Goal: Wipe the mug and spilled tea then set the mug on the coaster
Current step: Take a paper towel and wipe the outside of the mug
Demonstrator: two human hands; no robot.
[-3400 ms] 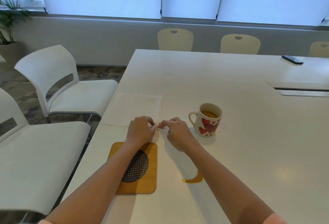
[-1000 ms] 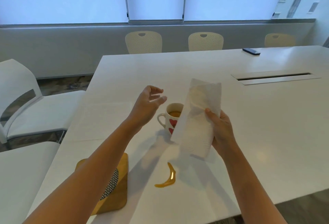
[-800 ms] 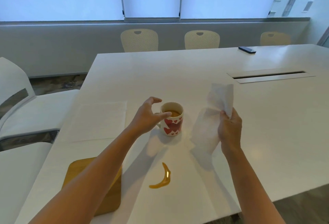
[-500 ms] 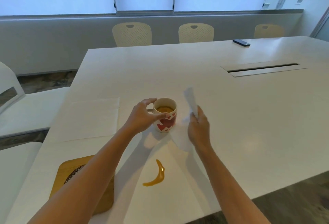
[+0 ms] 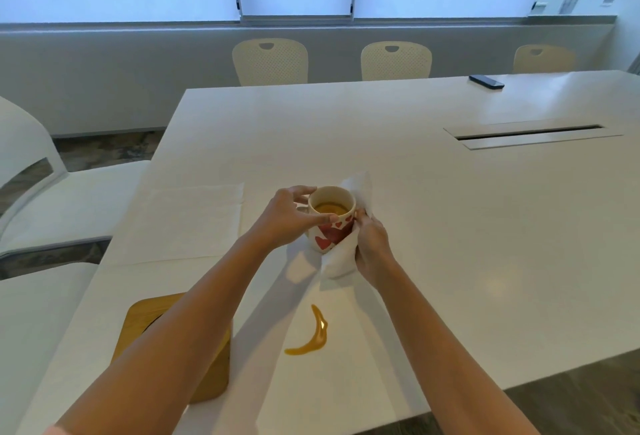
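- My left hand [image 5: 289, 218] grips the white ceramic mug printed with red hearts [image 5: 331, 223] at the centre of the frame; thumb on the near rim, fingers curled over the far rim; the mug's handle is mostly hidden behind this hand
- The mug stands upright on the white glossy worktop [image 5: 450, 227]; brown tea shows inside it
- My right hand [image 5: 372, 247] pinches a white paper towel [image 5: 341, 258] and presses it to the mug's right side; one corner of the towel sticks up behind the rim, the lower part hangs to the worktop
- A curved amber streak of spilled tea [image 5: 311, 337] lies on the worktop below the mug, in the lower centre of the frame; apart from the towel, unwiped
- The square wooden coaster with rounded corners [image 5: 211, 375] sits at the lower left, largely covered by my left forearm; well apart from the mug
- A second flat white paper sheet [image 5: 194, 223] lies on the worktop left of the mug, just beside my left hand
- A dark phone [image 5: 486, 81] rests on the worktop at the upper right; a long slot with a lid [image 5: 530, 135] is cut into the surface below it
- Three cream perforated chairs [image 5: 270, 60] line the far edge; white chairs [image 5: 41, 199] stand at the left of the frame
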